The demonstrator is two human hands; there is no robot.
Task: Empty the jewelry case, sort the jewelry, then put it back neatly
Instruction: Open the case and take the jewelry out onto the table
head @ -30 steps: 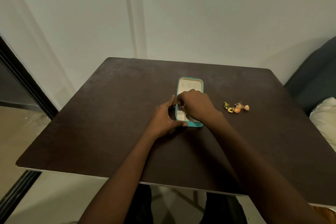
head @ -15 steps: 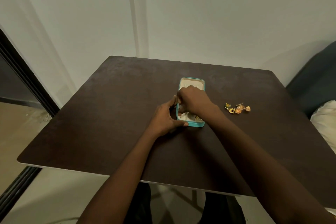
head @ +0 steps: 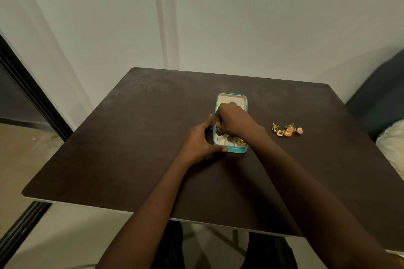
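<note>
A small teal jewelry case (head: 232,95) with a cream lining lies open in the middle of the dark table. My left hand (head: 200,141) grips its near left corner, thumb along the front edge. My right hand (head: 234,121) reaches into the case from the right, fingers bunched over its left middle part; a small dark piece seems pinched at the fingertips, but I cannot make it out. A gold piece (head: 240,141) sits in the near right compartment. A little heap of gold and orange jewelry (head: 287,130) lies on the table right of the case.
The dark brown table (head: 131,137) has its near edge close to my body and a white wall behind it. A dark sofa arm (head: 380,98) with a pale cushion (head: 393,148) stands at the right. A black door frame (head: 32,94) runs down the left.
My right hand has shifted slightly toward the far part of the case, uncovering the near compartments and the gold piece. The left hand stays on the case corner.
</note>
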